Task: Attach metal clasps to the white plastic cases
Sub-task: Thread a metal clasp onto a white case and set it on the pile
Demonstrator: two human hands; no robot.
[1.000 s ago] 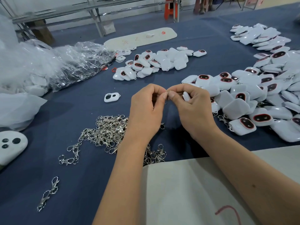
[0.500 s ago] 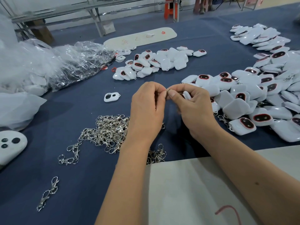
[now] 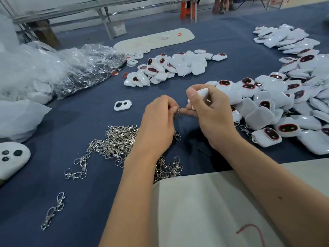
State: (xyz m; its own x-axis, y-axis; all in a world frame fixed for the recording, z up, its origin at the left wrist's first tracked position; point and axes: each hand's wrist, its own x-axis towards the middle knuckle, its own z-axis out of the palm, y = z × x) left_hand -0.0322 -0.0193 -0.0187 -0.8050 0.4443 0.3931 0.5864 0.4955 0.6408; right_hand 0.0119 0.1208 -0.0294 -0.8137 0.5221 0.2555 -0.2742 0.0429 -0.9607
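Over a dark blue cloth-covered table [image 3: 89,202], the left hand [image 3: 157,125] has its fingers curled, pinching a small metal clasp [image 3: 179,110] between thumb and fingertip, the clasp hanging just below the pinch. The right hand [image 3: 211,114] is curled round a white plastic case [image 3: 202,94], whose rounded top shows between the raised thumb and the other fingers; one finger stretches toward the clasp and touches or nearly touches it, though whether the clasp is already hooked to the case cannot be told. Below the left forearm lies a tangled pile of loose metal clasps [image 3: 115,143], with a few strays nearer the table's front edge [image 3: 53,211]. To the right of the hands sits a large heap of white cases with dark red-rimmed ovals [image 3: 284,111], some with clasps showing at their edges. A smaller heap of the same cases [image 3: 170,66] lies beyond the hands, and a single white piece with two holes [image 3: 122,105] lies apart on the cloth to the left. Crumpled clear plastic bags [image 3: 74,68] fill the far left. A pale sheet [image 3: 204,211] covers the near corner under the right forearm.
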